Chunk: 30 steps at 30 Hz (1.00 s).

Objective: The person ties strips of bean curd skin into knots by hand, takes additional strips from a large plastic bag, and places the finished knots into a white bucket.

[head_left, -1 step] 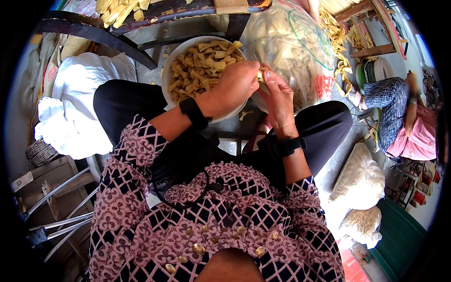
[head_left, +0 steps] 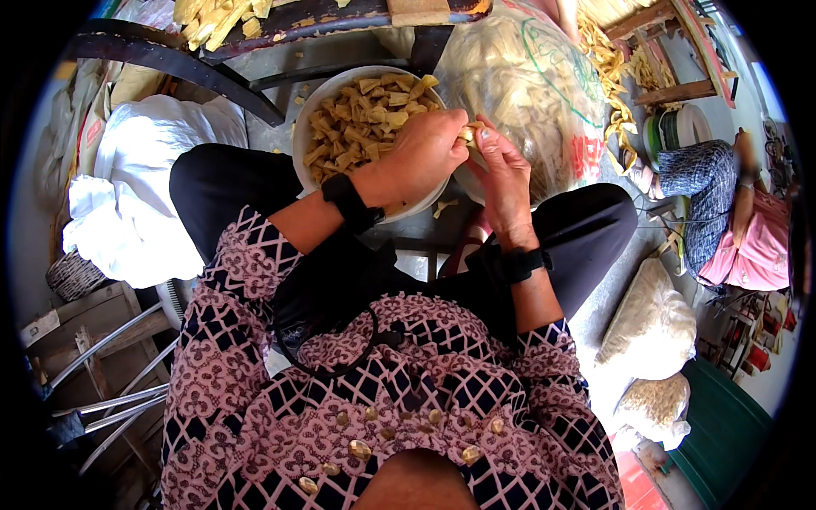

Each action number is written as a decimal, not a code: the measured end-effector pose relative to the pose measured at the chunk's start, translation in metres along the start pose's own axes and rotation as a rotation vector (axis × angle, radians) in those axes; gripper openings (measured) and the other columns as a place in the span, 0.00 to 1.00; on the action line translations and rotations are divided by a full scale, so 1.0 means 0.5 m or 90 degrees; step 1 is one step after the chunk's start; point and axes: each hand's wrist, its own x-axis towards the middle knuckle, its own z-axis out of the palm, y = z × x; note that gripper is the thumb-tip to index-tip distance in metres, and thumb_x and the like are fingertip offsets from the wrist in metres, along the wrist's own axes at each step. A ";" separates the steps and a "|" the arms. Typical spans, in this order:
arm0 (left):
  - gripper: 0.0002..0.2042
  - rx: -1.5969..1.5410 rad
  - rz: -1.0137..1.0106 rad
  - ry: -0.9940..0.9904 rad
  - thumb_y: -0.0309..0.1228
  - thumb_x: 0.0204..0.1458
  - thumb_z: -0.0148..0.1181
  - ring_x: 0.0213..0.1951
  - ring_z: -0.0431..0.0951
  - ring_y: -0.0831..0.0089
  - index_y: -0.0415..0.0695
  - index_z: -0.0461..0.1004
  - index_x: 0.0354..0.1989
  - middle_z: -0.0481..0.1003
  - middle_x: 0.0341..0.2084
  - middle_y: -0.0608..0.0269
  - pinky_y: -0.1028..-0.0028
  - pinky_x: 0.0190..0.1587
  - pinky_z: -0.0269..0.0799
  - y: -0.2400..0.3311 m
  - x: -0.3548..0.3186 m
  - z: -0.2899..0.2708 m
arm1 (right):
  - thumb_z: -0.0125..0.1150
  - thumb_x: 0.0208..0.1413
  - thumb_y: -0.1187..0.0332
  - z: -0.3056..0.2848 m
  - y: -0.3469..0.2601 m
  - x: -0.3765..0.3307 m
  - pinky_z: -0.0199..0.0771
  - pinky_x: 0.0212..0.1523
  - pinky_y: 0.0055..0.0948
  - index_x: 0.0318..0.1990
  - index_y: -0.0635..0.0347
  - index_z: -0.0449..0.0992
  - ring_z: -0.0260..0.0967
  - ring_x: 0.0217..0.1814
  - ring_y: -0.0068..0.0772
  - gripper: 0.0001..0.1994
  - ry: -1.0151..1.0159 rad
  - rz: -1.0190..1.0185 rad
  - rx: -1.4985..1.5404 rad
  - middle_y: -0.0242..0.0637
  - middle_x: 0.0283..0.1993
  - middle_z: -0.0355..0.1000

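My left hand [head_left: 422, 157] is closed, its fingers curled at the near right rim of a white basin [head_left: 299, 157]. Close against it, my right hand [head_left: 508, 178] pinches a small pale yellow strip [head_left: 470, 133] between thumb and forefinger. The strip looks like dried husk or leaf, and its far end runs into my left fingers, which hide part of it. In the basin lies a heap of small folded yellow-brown pieces [head_left: 361, 119] of similar material. Both wrists wear black bands.
A dark worn bench [head_left: 340, 30] stands beyond the basin, with yellow strips [head_left: 217, 21] on it. To the right bulges a clear plastic sack [head_left: 527, 93] of pale strips. A white cloth bundle [head_left: 161, 170] sits at left. Another person [head_left: 714, 195] sits at far right.
My left hand has shifted very slightly to the left, showing a little more of the strip. My right hand has stayed nearly still.
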 end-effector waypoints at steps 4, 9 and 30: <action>0.07 0.013 0.022 0.002 0.26 0.46 0.55 0.21 0.68 0.56 0.38 0.65 0.23 0.68 0.17 0.51 0.66 0.24 0.63 0.010 0.000 -0.008 | 0.52 0.58 0.63 0.012 0.004 0.000 0.68 0.51 0.29 0.40 0.63 0.76 0.64 0.51 0.24 0.13 0.022 -0.068 -0.115 0.36 0.54 0.65; 0.12 -0.100 -0.066 -0.047 0.34 0.46 0.58 0.17 0.69 0.63 0.37 0.68 0.22 0.68 0.13 0.52 0.66 0.22 0.62 -0.028 0.012 -0.014 | 0.46 0.61 0.59 0.022 -0.001 -0.005 0.72 0.42 0.24 0.44 0.64 0.74 0.66 0.47 0.23 0.17 -0.010 -0.004 -0.103 0.32 0.43 0.71; 0.19 -0.876 -0.534 -0.151 0.37 0.56 0.48 0.12 0.45 0.86 0.52 0.53 0.13 0.50 0.08 0.79 0.82 0.18 0.43 0.091 0.001 -0.158 | 0.56 0.55 0.71 0.008 -0.118 -0.097 0.57 0.24 0.14 0.39 0.69 0.74 0.56 0.23 0.13 0.09 -0.121 -0.144 -0.380 0.26 0.25 0.65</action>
